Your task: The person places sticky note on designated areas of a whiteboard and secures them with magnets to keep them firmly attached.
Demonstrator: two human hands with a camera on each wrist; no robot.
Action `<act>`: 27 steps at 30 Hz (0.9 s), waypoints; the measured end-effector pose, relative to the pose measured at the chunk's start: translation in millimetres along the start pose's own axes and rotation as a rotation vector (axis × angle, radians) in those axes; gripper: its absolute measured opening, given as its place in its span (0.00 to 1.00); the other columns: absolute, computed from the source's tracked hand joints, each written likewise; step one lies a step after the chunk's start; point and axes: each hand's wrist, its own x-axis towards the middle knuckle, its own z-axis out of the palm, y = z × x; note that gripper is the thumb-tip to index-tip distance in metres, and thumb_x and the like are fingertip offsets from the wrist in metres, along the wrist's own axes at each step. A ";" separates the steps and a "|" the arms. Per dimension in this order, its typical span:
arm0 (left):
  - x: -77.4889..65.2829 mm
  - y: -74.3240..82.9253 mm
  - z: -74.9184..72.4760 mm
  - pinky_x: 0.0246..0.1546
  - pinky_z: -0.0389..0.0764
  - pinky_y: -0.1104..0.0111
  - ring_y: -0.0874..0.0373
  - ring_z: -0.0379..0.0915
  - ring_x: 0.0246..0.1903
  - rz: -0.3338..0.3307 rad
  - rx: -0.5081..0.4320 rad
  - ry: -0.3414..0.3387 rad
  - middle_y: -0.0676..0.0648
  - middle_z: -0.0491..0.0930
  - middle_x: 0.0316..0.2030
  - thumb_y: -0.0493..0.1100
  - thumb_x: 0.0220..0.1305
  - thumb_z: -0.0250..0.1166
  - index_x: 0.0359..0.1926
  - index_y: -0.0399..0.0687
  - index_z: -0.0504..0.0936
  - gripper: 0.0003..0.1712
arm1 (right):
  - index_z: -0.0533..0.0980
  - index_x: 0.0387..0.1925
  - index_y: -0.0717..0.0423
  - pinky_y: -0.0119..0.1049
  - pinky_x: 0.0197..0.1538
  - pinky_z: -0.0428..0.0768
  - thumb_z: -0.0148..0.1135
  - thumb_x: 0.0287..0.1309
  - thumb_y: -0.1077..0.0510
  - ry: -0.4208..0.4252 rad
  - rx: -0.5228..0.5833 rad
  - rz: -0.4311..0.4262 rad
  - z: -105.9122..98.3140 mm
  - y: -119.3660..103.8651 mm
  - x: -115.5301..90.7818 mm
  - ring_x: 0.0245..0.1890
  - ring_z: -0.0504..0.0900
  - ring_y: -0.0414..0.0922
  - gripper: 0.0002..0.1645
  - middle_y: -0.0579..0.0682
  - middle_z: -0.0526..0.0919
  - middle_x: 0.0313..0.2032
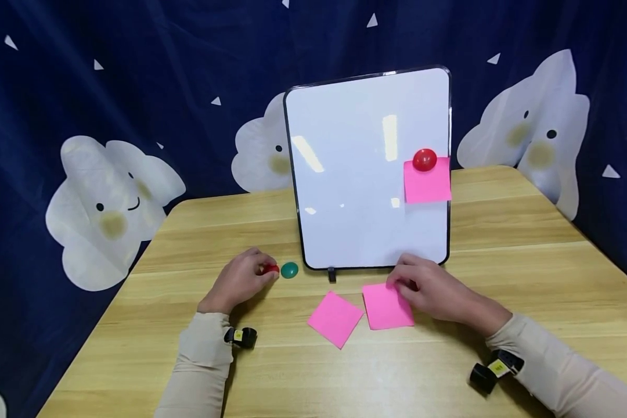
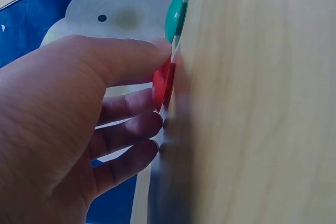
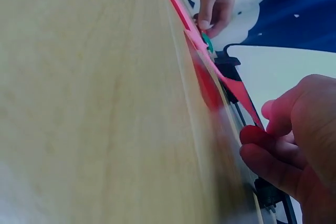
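Note:
My left hand (image 1: 243,281) pinches a round red magnet (image 2: 165,83) between thumb and fingers, at the tabletop. Just right of it lies a round green magnet (image 1: 289,270). By its upper right corner, a pink sticky note (image 1: 388,310) is pinched in my right hand (image 1: 429,288); the right wrist view shows that corner raised off the table. A second pink sticky note (image 1: 335,320) lies turned like a diamond to the left. On the whiteboard (image 1: 355,191) behind, another red magnet (image 1: 425,159) sits over the top edge of a third pink note (image 1: 427,184).
The whiteboard stands upright on the wooden table (image 1: 292,377), with a small black foot (image 1: 332,275) at its lower edge. Behind the table hangs a dark blue curtain (image 1: 177,69) with white clouds. A black strap device (image 1: 241,337) is on each wrist.

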 end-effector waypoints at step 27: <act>0.6 -1.7 -0.7 0.42 0.80 0.61 0.55 0.75 0.38 -0.013 -0.073 -0.069 0.49 0.77 0.43 0.46 0.63 0.71 0.47 0.47 0.86 0.14 | 0.88 0.39 0.51 0.33 0.41 0.80 0.64 0.54 0.75 0.116 0.136 0.057 -1.1 2.1 2.2 0.42 0.78 0.42 0.19 0.40 0.84 0.40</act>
